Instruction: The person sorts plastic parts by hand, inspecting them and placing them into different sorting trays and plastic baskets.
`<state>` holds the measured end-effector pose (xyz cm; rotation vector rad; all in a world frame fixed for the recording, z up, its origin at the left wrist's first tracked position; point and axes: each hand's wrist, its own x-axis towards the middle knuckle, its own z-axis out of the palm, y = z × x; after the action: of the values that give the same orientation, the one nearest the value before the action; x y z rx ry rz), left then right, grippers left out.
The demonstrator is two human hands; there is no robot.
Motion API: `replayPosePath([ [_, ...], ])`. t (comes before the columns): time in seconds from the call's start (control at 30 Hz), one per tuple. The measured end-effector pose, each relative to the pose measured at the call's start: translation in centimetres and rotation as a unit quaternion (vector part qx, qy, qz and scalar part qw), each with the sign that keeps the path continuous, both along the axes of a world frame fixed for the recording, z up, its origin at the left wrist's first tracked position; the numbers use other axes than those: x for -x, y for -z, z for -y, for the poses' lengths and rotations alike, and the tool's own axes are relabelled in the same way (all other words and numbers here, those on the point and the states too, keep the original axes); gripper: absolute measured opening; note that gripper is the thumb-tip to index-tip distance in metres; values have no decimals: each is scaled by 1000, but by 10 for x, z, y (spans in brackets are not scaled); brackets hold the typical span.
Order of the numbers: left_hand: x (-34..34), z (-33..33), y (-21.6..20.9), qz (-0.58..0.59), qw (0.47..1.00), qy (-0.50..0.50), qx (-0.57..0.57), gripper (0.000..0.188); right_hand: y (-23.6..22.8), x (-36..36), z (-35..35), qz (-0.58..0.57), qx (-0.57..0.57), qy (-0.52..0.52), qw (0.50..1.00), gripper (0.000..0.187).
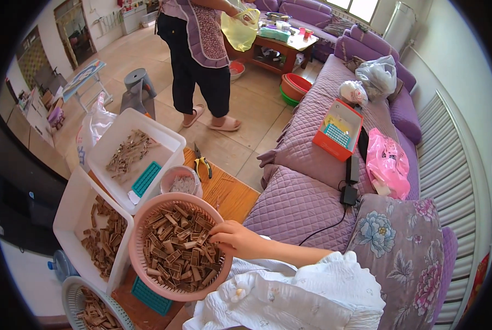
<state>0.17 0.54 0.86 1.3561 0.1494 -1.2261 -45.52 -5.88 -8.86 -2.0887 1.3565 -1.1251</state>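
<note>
My right hand (232, 240) reaches in from the right over the rim of a round pink plastic basket (137, 264). Its fingers are bent and drawn together at the inner edge, against a heap of small brown plastic pieces (177, 247). Whatever they pinch is too small to make out. My left hand is out of view. Left of the basket, a deep white bin (70, 220) holds more brown pieces. Behind that, another white bin (172, 140) contains thin metallic-looking parts (129, 154) and a teal grid tray (146, 179).
A small pink tub (181, 181) of clear bits and yellow-handled pliers (203, 165) sit on the wooden table (235, 192). A grey basket (70, 289) stands front left. The purple sofa (301, 192) bears a red box (339, 129). Another person (202, 55) stands beyond, holding a yellow bag (239, 30).
</note>
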Motion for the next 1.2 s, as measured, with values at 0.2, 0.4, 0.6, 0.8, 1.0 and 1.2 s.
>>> replayPosePath([
  [0.2,10,3,-3,-35,998,-18,48,46,17,-10,-17,117,20,128,985,22],
  [0.4,-19,2,24,3,999,29,22,43,17,-10,-8,106,71,142,982,22],
  [0.6,-23,1,24,6,997,75,-1,33,25,-11,-7,161,46,177,970,22],
  [0.8,20,-1,-9,32,998,43,-29,32,32,-12,-6,116,71,187,973,20],
  [1.0,23,1,-14,-37,995,92,5,32,30,-3,0,77,65,166,981,16],
  [1.2,17,6,-9,-87,990,106,40,31,30,1,5,62,77,151,984,17],
])
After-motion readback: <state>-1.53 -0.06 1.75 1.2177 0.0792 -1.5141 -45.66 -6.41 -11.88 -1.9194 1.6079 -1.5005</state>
